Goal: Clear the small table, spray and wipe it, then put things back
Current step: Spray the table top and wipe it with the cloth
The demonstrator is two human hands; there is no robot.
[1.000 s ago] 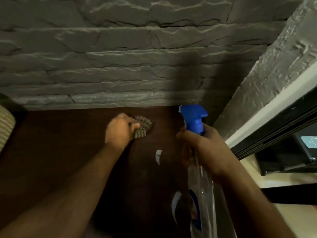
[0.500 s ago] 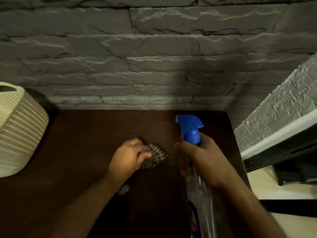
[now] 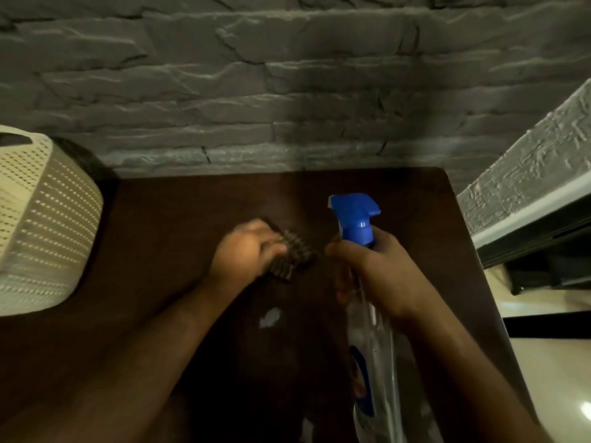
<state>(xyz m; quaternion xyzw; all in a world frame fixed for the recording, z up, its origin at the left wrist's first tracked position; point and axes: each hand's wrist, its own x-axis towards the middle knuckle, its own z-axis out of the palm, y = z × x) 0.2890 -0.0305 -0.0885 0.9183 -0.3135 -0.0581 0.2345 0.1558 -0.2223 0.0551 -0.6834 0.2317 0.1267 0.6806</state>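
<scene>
Near the middle of the dark worktop point(image 3: 166, 225), your left hand point(image 3: 243, 251) pressed a checked cloth point(image 3: 292, 257) flat against the wood, fingers curled over its near edge. Your right hand point(image 3: 371, 270) was wrapped round the neck of the spray bottle point(image 3: 367, 318), just beside the cloth and held above the surface, blue nozzle point(image 3: 353, 215) aimed toward the stone wall point(image 3: 287, 91).

That cloth looked soft and limp, so it would likely bunch under a light pinch; a wide, flat press would carry it better. The bottle looked like clear, smooth plastic, probably part full and slippery if wet, so the neck under the trigger was the safe hold.

At the left edge a cream perforated basket point(image 3: 48, 225) crowded the worktop. The far edge met the wall, the right edge dropped off beside a white ledge point(image 3: 524, 206), and a pale smear point(image 3: 270, 316) lay nearer you. Open room lay between basket and bottle.
</scene>
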